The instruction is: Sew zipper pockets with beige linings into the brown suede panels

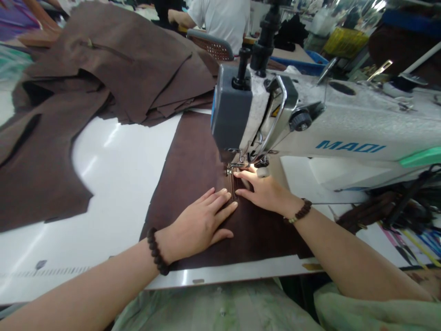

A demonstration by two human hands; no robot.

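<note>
The needle is hard to make out beneath the sewing machine [344, 131], whose arm runs out of view at the right; parts near its foot partly hide the right hand's [267, 188] farther fingers. The dark, smooth brown panel [188, 151] lies under the foot on the glossy white table [119, 161], a narrow ridged strip [234, 187] on it. The left hand [196, 225] rests flat on the panel, fingers spread; the right hand's thumb and forefinger stand apart beside the strip. Matte brown pieces [138, 59] heap in folds, edges angular.
</note>
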